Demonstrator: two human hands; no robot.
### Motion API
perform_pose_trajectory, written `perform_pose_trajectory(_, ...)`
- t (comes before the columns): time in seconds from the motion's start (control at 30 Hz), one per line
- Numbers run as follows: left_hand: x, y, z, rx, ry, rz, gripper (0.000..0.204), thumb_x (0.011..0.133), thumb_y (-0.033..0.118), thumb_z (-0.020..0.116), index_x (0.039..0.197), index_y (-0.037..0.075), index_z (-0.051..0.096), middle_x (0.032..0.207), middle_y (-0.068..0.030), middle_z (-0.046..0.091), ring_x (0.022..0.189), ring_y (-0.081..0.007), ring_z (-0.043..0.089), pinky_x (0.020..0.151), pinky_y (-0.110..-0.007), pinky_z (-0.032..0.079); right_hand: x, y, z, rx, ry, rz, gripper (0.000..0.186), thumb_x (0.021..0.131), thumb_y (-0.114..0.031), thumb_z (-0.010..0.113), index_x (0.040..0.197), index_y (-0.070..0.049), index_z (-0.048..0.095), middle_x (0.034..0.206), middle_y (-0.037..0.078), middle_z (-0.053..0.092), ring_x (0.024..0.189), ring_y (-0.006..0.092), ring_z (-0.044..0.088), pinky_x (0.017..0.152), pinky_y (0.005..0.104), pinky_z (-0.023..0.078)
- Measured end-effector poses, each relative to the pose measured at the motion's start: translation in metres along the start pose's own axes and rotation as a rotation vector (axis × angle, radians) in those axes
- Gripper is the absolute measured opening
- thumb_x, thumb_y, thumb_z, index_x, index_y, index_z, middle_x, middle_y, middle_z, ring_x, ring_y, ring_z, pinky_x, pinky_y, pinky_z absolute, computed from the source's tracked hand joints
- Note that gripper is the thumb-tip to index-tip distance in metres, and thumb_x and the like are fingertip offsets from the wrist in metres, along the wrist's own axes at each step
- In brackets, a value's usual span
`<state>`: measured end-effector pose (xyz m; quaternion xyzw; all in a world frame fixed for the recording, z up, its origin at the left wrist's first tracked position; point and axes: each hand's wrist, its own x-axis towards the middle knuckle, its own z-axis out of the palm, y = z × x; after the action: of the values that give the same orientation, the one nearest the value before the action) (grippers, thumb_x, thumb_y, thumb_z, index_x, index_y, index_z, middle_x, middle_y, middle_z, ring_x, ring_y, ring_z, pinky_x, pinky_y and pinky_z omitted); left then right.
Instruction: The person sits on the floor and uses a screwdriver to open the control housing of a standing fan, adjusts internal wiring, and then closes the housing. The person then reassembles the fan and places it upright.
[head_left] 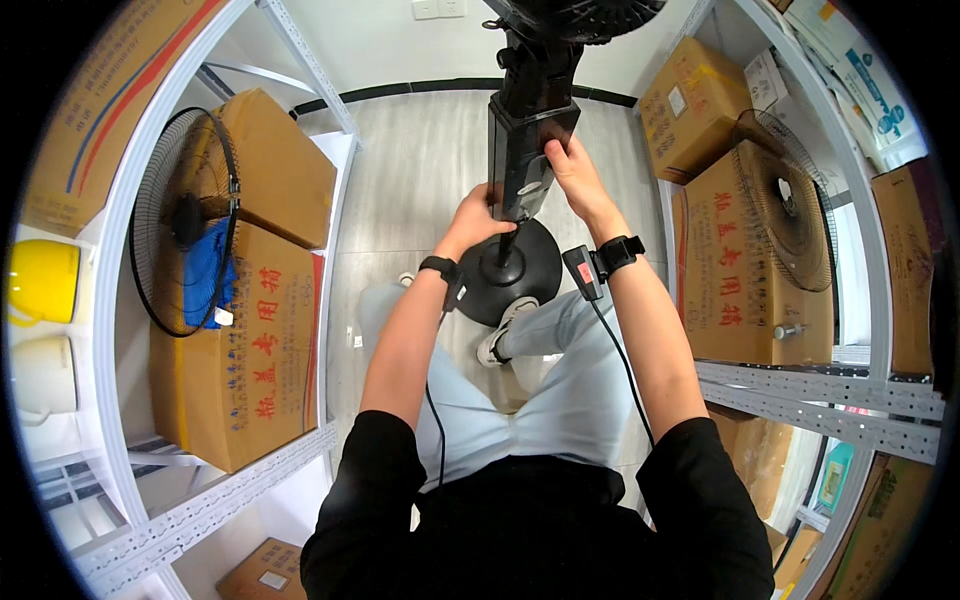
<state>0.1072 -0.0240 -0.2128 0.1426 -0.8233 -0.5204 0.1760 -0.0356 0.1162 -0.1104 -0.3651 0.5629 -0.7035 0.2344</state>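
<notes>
A black pedestal fan stands upright before me, without its grilles. Its control box (508, 150) is at mid height, its motor head (600, 15) runs out of the top of the picture, and its round base (535, 255) rests on the floor. My left hand (474, 222) grips the lower left side of the control box, thumb across the front. On the right side, higher up, my right hand (580, 182) holds the same box with its thumb on the front; its other fingers are hidden behind. Both wrists wear black straps with cabled devices.
On the left shelf a round fan grille (190, 225) leans on cardboard boxes (262, 345), near a yellow mug (45, 282) and a white mug (45, 378). Another grille (790, 205) leans on boxes (715, 265) on the right shelf. My shoe (497, 340) is close to the base.
</notes>
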Motion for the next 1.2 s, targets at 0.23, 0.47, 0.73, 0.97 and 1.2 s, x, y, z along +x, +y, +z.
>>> perform_pose_trajectory(0.23,-0.013,0.032,0.009,0.033,0.17,0.032,0.061,0.065,0.014,0.087,0.114,0.001,0.053,0.103,-0.0202,0.068,0.098,-0.037,0.067,0.086,-0.042,0.052,-0.005,-0.001,0.012,0.051,0.079,-0.014,0.059,0.097,-0.046,0.064,0.136,-0.005,0.05,0.123,0.004,0.06,0.112,0.0142,0.052,0.099,0.0312,0.042)
perform_pose_trajectory(0.47,0.003,0.008,-0.01,-0.078,0.027,0.026,0.061,0.058,0.008,0.09,0.107,0.002,0.054,0.097,-0.0105,0.068,0.092,-0.0238,0.069,0.085,-0.035,0.054,-0.018,-0.014,0.038,-0.005,0.211,-0.022,0.059,0.095,-0.045,0.067,0.136,-0.006,0.049,0.123,0.006,0.061,0.112,0.0154,0.054,0.098,0.0325,0.044)
perform_pose_trajectory(0.73,0.003,0.014,-0.015,-0.132,0.006,0.024,0.06,0.059,0.006,0.089,0.107,0.003,0.053,0.098,-0.0092,0.068,0.096,-0.0233,0.069,0.087,-0.035,0.054,-0.016,-0.013,0.038,-0.057,0.198,-0.034,0.06,0.094,-0.046,0.068,0.133,-0.005,0.05,0.12,0.006,0.061,0.11,0.0153,0.055,0.097,0.0322,0.045)
perform_pose_trajectory(0.97,-0.005,0.015,-0.012,-0.132,0.027,-0.013,0.059,0.06,0.005,0.088,0.109,0.002,0.053,0.104,-0.0125,0.069,0.099,-0.0242,0.069,0.088,-0.036,0.054,-0.02,-0.014,0.039,-0.075,0.207,-0.06,0.059,0.093,-0.047,0.069,0.13,-0.004,0.052,0.116,0.007,0.064,0.107,0.0155,0.057,0.095,0.0329,0.046)
perform_pose_trajectory(1.2,-0.017,0.035,-0.008,-0.1,0.037,-0.063,0.064,0.062,0.001,0.087,0.117,0.001,0.053,0.108,-0.0121,0.069,0.1,-0.0236,0.068,0.09,-0.036,0.053,-0.027,-0.021,0.027,-0.131,0.129,-0.055,0.05,0.094,-0.035,0.071,0.131,-0.006,0.055,0.116,0.006,0.065,0.106,0.0151,0.058,0.094,0.0324,0.047)
